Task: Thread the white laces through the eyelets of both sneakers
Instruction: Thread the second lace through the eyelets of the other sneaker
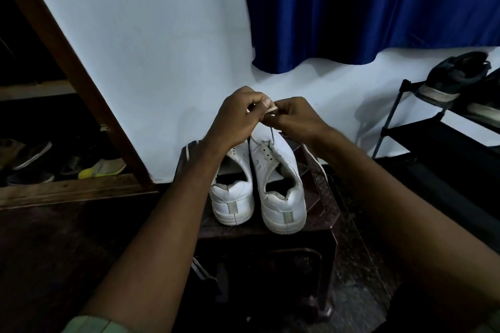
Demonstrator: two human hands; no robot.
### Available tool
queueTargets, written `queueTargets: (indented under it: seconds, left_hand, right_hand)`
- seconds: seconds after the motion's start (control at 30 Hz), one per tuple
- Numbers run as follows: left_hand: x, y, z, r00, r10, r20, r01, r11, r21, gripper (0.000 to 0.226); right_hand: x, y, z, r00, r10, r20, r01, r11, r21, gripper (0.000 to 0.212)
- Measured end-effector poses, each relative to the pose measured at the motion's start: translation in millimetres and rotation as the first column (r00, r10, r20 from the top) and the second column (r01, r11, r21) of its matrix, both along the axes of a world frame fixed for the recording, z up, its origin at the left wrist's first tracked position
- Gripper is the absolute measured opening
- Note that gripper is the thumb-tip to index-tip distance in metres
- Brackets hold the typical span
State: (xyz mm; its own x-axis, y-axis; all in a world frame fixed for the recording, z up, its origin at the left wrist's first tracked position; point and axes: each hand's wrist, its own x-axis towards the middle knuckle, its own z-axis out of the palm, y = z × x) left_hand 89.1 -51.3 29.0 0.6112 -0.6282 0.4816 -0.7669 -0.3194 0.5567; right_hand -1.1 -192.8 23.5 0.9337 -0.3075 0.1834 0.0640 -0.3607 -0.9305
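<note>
- White lace (271, 110) is pinched between my left hand (238, 116) and right hand (293, 119), both clamped on it, raised at twelve o'clock above the shoes.
- One strand runs down into the right sneaker (278, 184); I judge the tip could fray or miss an eyelet in this dim light.
- Pulling hard could, I think, drag that sneaker off the dark stool (322, 197).
- At nine o'clock of it, touching, the left sneaker (234, 197) looks unlaced; both are scuffed white leather, heels toward me.
</note>
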Motion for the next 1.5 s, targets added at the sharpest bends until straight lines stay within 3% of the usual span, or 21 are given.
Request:
queueTargets:
  seconds: [0.1,0.2,0.27,0.4,0.53,0.63,0.7,0.77,0.87,0.93,1.03,1.13,1.23,1.27,1.33,1.4,1.5]
  left_hand:
    - [-1,8,5,0.996,0.090,0.029,-0.089,0.996,-0.027,0.032]
    - [2,19,9,0.989,0.130,-0.066,-0.126,0.991,0.055,0.039]
    - [3,24,8,0.986,0.110,-0.127,-0.100,0.991,0.086,0.040]
    - [0,29,13,0.924,-0.009,-0.382,-0.034,0.994,-0.106,0.041]
    - [-6,31,21,0.856,0.056,-0.514,-0.047,0.998,0.031,0.050]
    - [-18,27,20,0.622,0.039,-0.782,-0.008,0.999,0.044,0.047]
    - [-26,22,19,0.467,0.013,-0.884,0.000,1.000,0.014,0.043]
    - [-30,17,20,0.357,-0.032,-0.933,0.040,0.999,-0.019,0.054]
    - [-26,12,19,0.162,-0.217,-0.963,0.109,0.974,-0.201,0.069]
    - [-26,9,18,0.110,-0.339,-0.934,0.114,0.938,-0.327,0.072]
    - [-28,3,15,0.213,-0.397,-0.893,0.038,0.916,-0.399,0.067]
    - [-27,-3,10,0.395,-0.269,-0.878,-0.122,0.932,-0.340,0.042]
    - [-22,-5,0,0.695,-0.047,-0.718,-0.236,0.927,-0.290,0.023]
    - [-19,-3,-3,0.816,0.072,-0.573,-0.242,0.943,-0.226,0.021]
    - [-14,5,-12,0.945,0.212,-0.250,-0.207,0.977,0.049,0.025]
    - [-12,10,-24,0.976,0.212,-0.047,-0.180,0.911,0.371,0.036]
    - [-14,9,-37,0.973,0.215,0.086,-0.227,0.811,0.539,0.044]
  right_hand:
    - [-1,2,3,0.994,-0.083,-0.078,0.094,0.985,0.145,0.011]
    - [-3,-4,9,0.984,-0.136,-0.120,0.178,0.847,0.501,0.011]
    - [-4,-11,10,0.978,-0.152,-0.144,0.208,0.783,0.587,0.016]
    - [-10,-14,17,0.975,-0.142,-0.172,0.212,0.828,0.519,0.024]
    - [-10,-5,24,0.977,-0.141,-0.162,0.188,0.926,0.326,0.016]
    - [-8,4,20,0.983,-0.068,-0.172,0.110,0.962,0.248,0.032]
    - [-7,8,20,0.991,-0.074,-0.113,0.101,0.964,0.246,0.027]
    - [-7,10,24,0.992,-0.119,-0.046,0.127,0.957,0.260,0.019]
    - [-8,8,28,0.989,-0.146,-0.011,0.143,0.947,0.286,0.024]
    - [-10,7,29,0.993,-0.116,-0.013,0.115,0.947,0.301,0.026]
    - [-14,2,32,0.996,-0.088,-0.020,0.090,0.942,0.322,0.027]
    - [-16,-1,31,0.995,-0.080,-0.067,0.096,0.950,0.297,0.021]
    - [-17,-1,26,0.993,-0.058,-0.101,0.080,0.971,0.226,0.015]
    - [-17,-2,23,0.991,-0.071,-0.111,0.092,0.976,0.196,0.015]
    - [-15,-5,15,0.986,-0.105,-0.127,0.122,0.984,0.131,0.016]
    - [-14,-8,7,0.977,-0.101,-0.190,0.107,0.994,0.025,0.018]
    - [-13,-4,-7,0.912,-0.006,-0.411,-0.020,0.998,-0.059,0.026]
